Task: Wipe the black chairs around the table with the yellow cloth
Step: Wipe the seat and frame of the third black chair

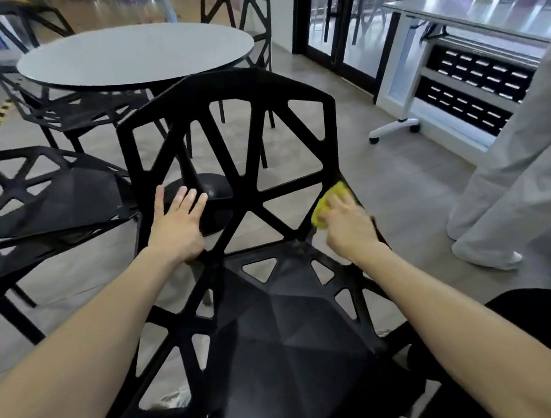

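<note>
One round counter (135, 54) with a pale grey top and dark edge stands on a single black pedestal, its domed foot (209, 194) showing through the nearest chair's back. Four black chairs are in view around it, all with open, faceted lattice frames. The near chair (279, 342) fills the lower middle of the picture, its seat toward the camera and its back (226, 119) rising toward the counter. A second chair (50, 202) stands just to the left of it, seen from the side. A third chair (23, 81) is at the far left of the counter, and a fourth chair (237, 12) stands behind the counter on the right.

At the right, one folding table (470, 15) on white wheeled legs stands along the glass doors. One other person's pale trouser legs (514, 171) and shoe are at the right edge.

Two bare forearms reach in from the bottom. The left hand (179, 224) lies flat with fingers straight and slightly spread, pressing on the left lower part of the near chair's back. The right hand (349, 225) has its fingers curled over one yellow cloth (330, 204), holding it bunched against the right lower edge of the same back, where the back meets the seat. Only part of the cloth shows past the fingers.
</note>
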Motion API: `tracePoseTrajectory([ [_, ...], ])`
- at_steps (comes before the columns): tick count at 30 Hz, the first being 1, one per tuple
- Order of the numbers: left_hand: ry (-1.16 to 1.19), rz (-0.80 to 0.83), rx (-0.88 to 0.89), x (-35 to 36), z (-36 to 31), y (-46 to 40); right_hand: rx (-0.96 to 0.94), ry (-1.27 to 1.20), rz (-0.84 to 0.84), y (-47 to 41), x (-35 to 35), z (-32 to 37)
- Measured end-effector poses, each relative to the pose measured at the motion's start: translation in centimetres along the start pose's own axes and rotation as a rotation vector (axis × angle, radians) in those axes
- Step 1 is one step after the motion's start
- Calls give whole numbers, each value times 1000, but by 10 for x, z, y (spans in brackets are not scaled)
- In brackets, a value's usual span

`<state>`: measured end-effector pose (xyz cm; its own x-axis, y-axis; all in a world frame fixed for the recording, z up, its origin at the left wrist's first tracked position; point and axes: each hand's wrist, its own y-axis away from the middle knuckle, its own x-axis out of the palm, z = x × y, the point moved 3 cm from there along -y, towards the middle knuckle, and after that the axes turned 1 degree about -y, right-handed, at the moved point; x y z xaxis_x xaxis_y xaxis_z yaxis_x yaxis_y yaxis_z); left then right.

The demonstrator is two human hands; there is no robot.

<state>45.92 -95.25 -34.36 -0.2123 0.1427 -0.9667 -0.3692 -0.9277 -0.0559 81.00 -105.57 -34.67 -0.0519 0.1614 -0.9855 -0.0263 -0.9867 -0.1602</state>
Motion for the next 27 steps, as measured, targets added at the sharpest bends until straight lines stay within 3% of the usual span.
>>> tracePoseTrajectory([
  [2, 59, -31, 59, -1, -1, 21, 96, -257, 239, 20, 22, 26],
  [3, 80, -82, 77, -1, -1, 36, 143, -329, 272, 31, 36, 35],
  [6, 165, -307, 11, -5, 11, 98, 67, -325, 269, 64, 79, 61],
  [8, 285, -413, -137, -1, 24, 140, -80, -197, 246, 81, 102, 73],
  [10, 452, -344, -393, 9, 33, 164, -118, -172, 198, 84, 109, 77],
  [13, 731, -50, -642, 35, 25, 172, -107, -166, 221, 79, 113, 76],
  [20, 791, -92, -602, 43, 23, 126, -68, -206, 196, 50, 128, 56],
  [27, 768, -60, -421, 51, 11, -30, 127, -251, 183, -19, 133, 4],
])
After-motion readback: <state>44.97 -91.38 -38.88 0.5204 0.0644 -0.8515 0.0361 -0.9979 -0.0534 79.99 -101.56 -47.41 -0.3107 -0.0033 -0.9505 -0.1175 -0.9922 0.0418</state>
